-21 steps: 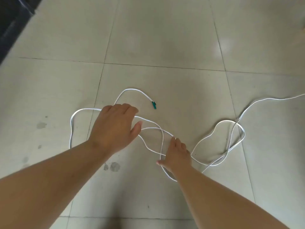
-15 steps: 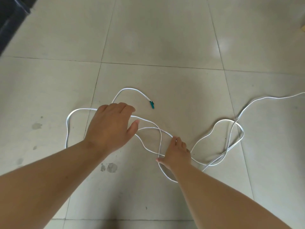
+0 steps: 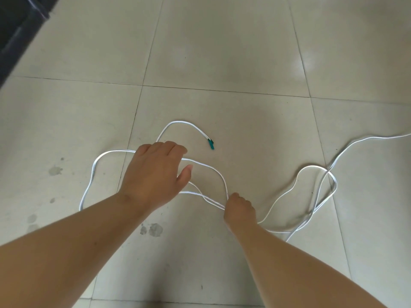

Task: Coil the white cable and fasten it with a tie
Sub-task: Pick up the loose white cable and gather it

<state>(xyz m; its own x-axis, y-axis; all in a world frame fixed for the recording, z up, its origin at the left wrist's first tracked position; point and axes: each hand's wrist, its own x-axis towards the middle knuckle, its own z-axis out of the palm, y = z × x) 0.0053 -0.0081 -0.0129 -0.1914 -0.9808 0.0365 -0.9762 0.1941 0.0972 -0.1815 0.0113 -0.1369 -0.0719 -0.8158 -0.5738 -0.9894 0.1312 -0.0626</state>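
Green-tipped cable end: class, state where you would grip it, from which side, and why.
I would pinch the white cable just behind the green tip, coming down from above: that stretch lies flat on the tiled floor, apart from other loops, and the tip itself is short.

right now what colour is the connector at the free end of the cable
Green, a teal shade: the connector tips the white cable, seen in the head view.

Across the floor (image 3: 222, 52), cable (image 3: 311, 172); plug end (image 3: 210, 144) beyond left hand (image 3: 153, 172)
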